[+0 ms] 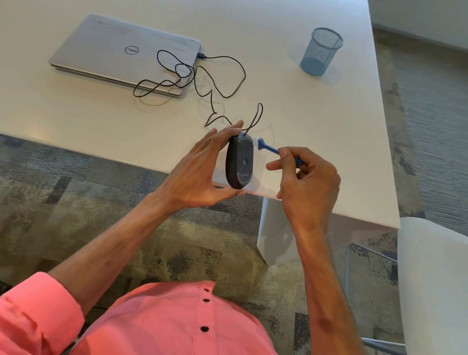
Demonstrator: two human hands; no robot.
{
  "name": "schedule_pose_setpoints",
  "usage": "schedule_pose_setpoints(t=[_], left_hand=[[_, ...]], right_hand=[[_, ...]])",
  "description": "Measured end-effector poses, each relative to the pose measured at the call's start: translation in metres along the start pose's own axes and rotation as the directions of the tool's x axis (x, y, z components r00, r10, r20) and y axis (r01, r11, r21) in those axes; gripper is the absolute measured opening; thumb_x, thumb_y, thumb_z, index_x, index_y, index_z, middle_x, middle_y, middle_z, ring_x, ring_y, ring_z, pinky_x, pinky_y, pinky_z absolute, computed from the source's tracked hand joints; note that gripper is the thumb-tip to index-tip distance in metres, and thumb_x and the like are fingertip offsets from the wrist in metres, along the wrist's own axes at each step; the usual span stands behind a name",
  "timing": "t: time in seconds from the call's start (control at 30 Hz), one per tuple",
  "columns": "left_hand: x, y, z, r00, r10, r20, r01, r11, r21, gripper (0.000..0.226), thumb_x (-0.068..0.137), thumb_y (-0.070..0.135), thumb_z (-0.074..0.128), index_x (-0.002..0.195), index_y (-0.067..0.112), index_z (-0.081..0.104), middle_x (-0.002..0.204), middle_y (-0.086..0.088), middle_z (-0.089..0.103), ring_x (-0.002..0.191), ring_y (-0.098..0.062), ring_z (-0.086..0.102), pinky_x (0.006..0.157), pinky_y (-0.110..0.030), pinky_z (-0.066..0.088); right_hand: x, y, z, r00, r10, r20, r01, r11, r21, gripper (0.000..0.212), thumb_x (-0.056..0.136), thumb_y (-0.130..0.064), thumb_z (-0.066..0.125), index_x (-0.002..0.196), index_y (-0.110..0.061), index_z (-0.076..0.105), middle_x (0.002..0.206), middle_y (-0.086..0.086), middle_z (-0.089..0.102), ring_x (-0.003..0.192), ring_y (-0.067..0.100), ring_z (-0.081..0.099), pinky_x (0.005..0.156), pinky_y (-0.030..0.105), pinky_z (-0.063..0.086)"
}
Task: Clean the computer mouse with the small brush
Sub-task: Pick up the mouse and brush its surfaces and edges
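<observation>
Left hand [197,172] grips the mouse [240,161] underside-up above the table [324,124] edge; right hand [306,181] pinches the small brush [270,147], bristles just right of the mouse's front.

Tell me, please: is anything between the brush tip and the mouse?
Nothing visible. The brush in the right hand points at the mouse, held by the left hand; only a small open gap separates them.

dark grey mouse [240,160] with black cable [224,85], blue brush [271,149]. silver laptop [124,52], blue mesh cup [322,51], white table [311,113]. coral shirt [183,335] with black buttons, mottled grey carpet [73,200].
</observation>
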State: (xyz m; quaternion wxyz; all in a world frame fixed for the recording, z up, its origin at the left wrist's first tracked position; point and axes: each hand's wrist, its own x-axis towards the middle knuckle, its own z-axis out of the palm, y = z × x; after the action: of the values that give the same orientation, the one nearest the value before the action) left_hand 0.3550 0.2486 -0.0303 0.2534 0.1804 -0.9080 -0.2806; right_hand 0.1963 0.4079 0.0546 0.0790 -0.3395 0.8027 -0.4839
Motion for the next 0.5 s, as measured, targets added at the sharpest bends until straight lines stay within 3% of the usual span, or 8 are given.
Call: schedule_pose_setpoints(t=[0.17, 0.23, 0.33, 0.5], left_hand=[[0.004, 0.001, 0.000, 0.999, -0.032, 0.001, 0.033, 0.999, -0.025, 0.123, 0.084, 0.049, 0.100, 0.175, 0.008, 0.028, 0.186, -0.002, 0.033, 0.168, -0.021, 0.042, 0.143, -0.046, 0.026], [0.005, 0.001, -0.001, 0.998, -0.070, 0.000, 0.070, 0.997, -0.036, 0.123, 0.080, 0.049, 0.099, 0.175, 0.012, 0.030, 0.179, -0.003, 0.042, 0.162, -0.023, 0.047, 0.135, -0.049, 0.039], [0.006, 0.001, 0.000, 0.997, -0.080, -0.004, 0.079, 0.997, -0.026, 0.122, 0.078, 0.043, 0.101, 0.173, 0.010, 0.032, 0.173, -0.006, 0.045, 0.157, -0.024, 0.049, 0.130, -0.049, 0.044], [0.011, 0.000, 0.003, 0.999, -0.042, -0.024, 0.042, 0.999, -0.027, 0.128, 0.076, 0.040, 0.104, 0.176, 0.011, 0.030, 0.168, -0.008, 0.037, 0.153, -0.024, 0.049, 0.113, -0.051, 0.060]], right_hand=[[-0.004, -0.003, 0.001, 0.993, -0.025, 0.117, 0.023, 1.000, 0.021, 0.017, 0.106, -0.031, 0.072, 0.095, -0.029, 0.085, 0.075, -0.021, 0.080, 0.056, 0.015, 0.069, 0.061, 0.049, 0.061], [-0.003, -0.004, -0.004, 0.984, -0.030, 0.178, 0.015, 0.996, 0.087, 0.018, 0.106, -0.026, 0.072, 0.092, -0.024, 0.085, 0.072, -0.014, 0.081, 0.049, 0.019, 0.068, 0.060, 0.050, 0.063], [0.000, -0.005, -0.012, 0.981, -0.011, 0.193, -0.023, 0.984, 0.175, 0.019, 0.106, -0.021, 0.073, 0.091, -0.018, 0.084, 0.069, -0.005, 0.081, 0.046, 0.030, 0.068, 0.057, 0.049, 0.063], [0.000, 0.000, -0.018, 0.984, 0.065, 0.169, -0.113, 0.949, 0.294, 0.017, 0.107, -0.018, 0.073, 0.098, -0.008, 0.083, 0.072, 0.003, 0.081, 0.044, 0.030, 0.063, 0.052, 0.030, 0.054]])
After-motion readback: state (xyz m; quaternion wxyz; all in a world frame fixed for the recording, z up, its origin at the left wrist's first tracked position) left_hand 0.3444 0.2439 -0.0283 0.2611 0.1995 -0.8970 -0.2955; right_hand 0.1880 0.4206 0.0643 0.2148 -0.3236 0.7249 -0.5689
